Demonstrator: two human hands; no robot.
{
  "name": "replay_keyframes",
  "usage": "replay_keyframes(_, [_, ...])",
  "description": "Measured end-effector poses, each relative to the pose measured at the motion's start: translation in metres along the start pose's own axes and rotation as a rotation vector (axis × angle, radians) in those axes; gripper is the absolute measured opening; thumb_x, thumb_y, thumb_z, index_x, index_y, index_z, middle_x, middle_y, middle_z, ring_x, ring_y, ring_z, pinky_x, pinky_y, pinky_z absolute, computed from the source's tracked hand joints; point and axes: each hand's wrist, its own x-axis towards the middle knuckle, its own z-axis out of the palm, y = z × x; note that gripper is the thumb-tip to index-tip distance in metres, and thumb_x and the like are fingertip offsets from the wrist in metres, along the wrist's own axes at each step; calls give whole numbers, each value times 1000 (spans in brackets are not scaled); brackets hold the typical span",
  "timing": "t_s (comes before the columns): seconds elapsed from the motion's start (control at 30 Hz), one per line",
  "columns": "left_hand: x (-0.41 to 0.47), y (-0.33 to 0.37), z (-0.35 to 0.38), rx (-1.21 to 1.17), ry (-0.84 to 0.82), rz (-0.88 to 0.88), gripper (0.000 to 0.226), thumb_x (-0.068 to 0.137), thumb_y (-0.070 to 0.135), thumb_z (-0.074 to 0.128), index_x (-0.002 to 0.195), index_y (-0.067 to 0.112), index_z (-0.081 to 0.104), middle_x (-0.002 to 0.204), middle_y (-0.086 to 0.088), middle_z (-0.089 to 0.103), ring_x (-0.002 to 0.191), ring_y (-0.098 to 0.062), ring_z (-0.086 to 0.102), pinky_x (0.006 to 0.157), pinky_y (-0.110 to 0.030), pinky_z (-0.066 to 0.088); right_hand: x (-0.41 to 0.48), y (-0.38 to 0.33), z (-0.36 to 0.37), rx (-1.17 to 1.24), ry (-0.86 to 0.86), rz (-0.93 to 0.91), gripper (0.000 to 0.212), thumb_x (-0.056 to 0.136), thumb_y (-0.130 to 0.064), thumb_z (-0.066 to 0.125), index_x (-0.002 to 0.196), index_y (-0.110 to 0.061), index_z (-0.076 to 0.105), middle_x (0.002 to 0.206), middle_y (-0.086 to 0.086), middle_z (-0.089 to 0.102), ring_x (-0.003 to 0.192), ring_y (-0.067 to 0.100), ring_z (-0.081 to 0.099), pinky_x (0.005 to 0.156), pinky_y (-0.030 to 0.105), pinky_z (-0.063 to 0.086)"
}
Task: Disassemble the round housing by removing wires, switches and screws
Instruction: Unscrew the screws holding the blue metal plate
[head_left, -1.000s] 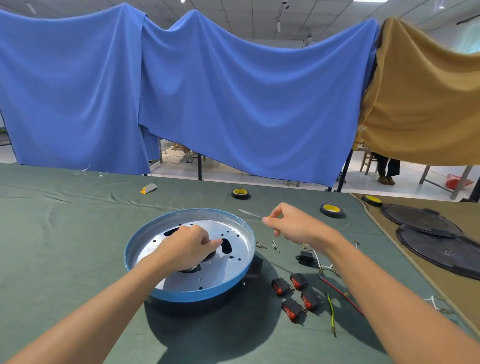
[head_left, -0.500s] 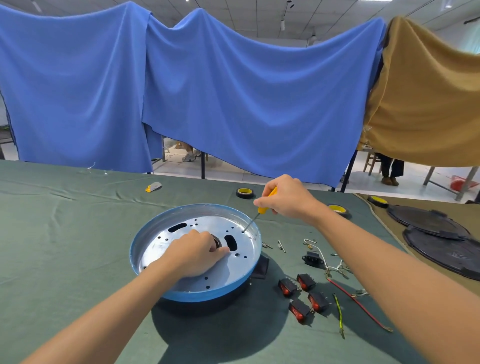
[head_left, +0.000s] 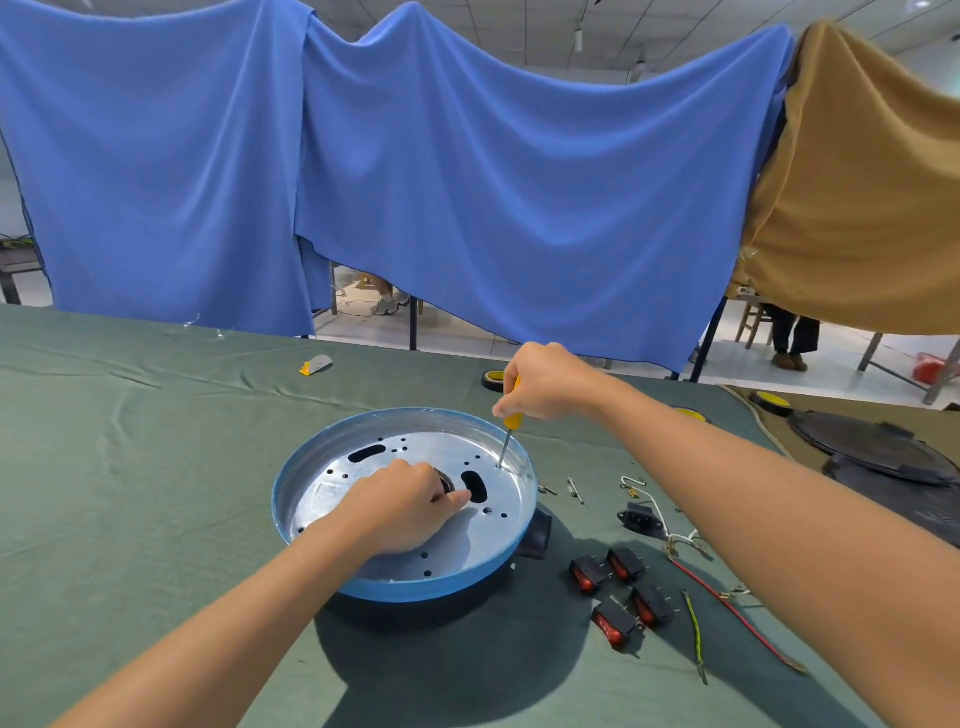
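Right hand (head_left: 545, 382) is clamped around the yellow handle of a slim screwdriver (head_left: 511, 402), held nearly upright, with its steel tip on the far right part of the silver perforated plate (head_left: 467, 540), close to the wall. That plate lies inside the round blue-rimmed metal housing (head_left: 395, 592), which sits on the green cloth-covered table (head_left: 156, 467) directly in front of the person. Left hand (head_left: 402, 501) rests on the middle of the plate with its fingers curled beside a dark round fitting (head_left: 445, 480). Whether it grips that fitting or only steadies the housing cannot be told.

Just right of the housing lie a few small loose screws (head_left: 573, 488). Beyond them are a black power socket (head_left: 638, 518) with a white wire (head_left: 660, 512), four black rocker switches with red faces (head_left: 626, 564), a red wire (head_left: 737, 618) and a yellow-green wire (head_left: 695, 631), all lying free on the cloth.

Judging from this, the wires and switches look to be out already, along with some screws. The step in hand appears to be a screw at the plate's edge. How many screws are left is unclear, since most of the holes look open and the hands cover part of the plate. A black block (head_left: 537, 535) sticks out at the housing's right side.
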Motion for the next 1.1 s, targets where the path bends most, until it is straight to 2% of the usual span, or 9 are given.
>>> replay_keyframes(0.13, [0, -2, 0, -20, -68, 12, 59, 97, 60, 38, 59, 15, 43, 61, -2, 49, 57, -18, 45, 58, -32, 35, 12, -5, 12, -43, -50, 16, 23, 75, -26, 73, 73, -4, 68, 60, 1, 52, 60, 16, 43, 53, 30, 36])
replay_keyframes(0.23, [0, -1, 1, -29, -117, 32, 58, 97, 62, 35, 62, 16, 41, 64, 0, 49, 62, -17, 47, 62, -33, 36, 18, -6, 24, -38, -77, 25, 25, 72, -20, 69, 56, -11, 52, 57, 2, 42, 57, 19, 37, 51, 28, 30])
replay_keyframes(0.4, [-2, -2, 0, -68, -143, 32, 60, 97, 64, 29, 63, 15, 40, 63, 1, 49, 63, -17, 48, 69, -34, 39, 23, -6, 28, -25, -85, 22, 37, 73, -17, 66, 50, -15, 38, 56, 2, 32, 55, 20, 29, 48, 27, 24])
replay_keyframes(0.67, [-2, -1, 1, -87, -121, 37, 61, 98, 62, 31, 64, 13, 43, 63, -1, 48, 59, -17, 46, 63, -32, 37, 19, -1, 32, 55, -34, 40, 37, 75, -14, 66, 53, -12, 37, 59, 2, 34, 53, 21, 29, 46, 27, 23])
replay_keyframes(0.77, [-8, 0, -9, -111, -8, 41, 57, 99, 58, 32, 70, 13, 53, 70, -1, 59, 67, -20, 55, 67, -36, 45, 19, 2, 35, 74, -28, 47, 27, 76, -16, 67, 60, -9, 46, 64, 5, 42, 58, 22, 36, 49, 28, 28])
replay_keyframes(0.87, [-27, -4, -23, 11, 88, 128, 67, 85, 78, 19, 81, 23, 57, 74, 6, 60, 71, -14, 55, 64, -34, 43, 21, 4, 34, 75, -26, 45, 19, 75, -18, 68, 67, -8, 54, 67, 6, 46, 62, 23, 39, 54, 32, 31])
replay_keyframes(0.93, [-45, -7, -28, 66, -33, 193, 84, 65, 96, 13, 100, 32, 55, 76, 12, 56, 76, -10, 54, 65, -31, 39, 20, 6, 36, 87, -13, 45, 19, 75, -19, 67, 68, -9, 53, 65, 6, 43, 62, 22, 38, 54, 32, 29])
replay_keyframes(1.0, [-61, -9, -25, 207, -140, 277, 102, 54, 104, 17, 126, 37, 43, 87, 14, 55, 90, -15, 52, 79, -32, 38, 20, 7, 37, 90, 1, 43, 17, 76, -20, 67, 70, -8, 56, 64, 6, 44, 62, 22, 39, 54, 32, 30])
replay_keyframes(1.1, [-69, -8, -19, 382, -101, 376, 100, 68, 92, 41, 145, 30, 25, 105, 8, 60, 108, -21, 53, 112, -33, 22, 18, 5, 36, 82, 10, 40, 17, 76, -21, 67, 72, -6, 59, 65, 6, 48, 63, 23, 43, 55, 33, 34])
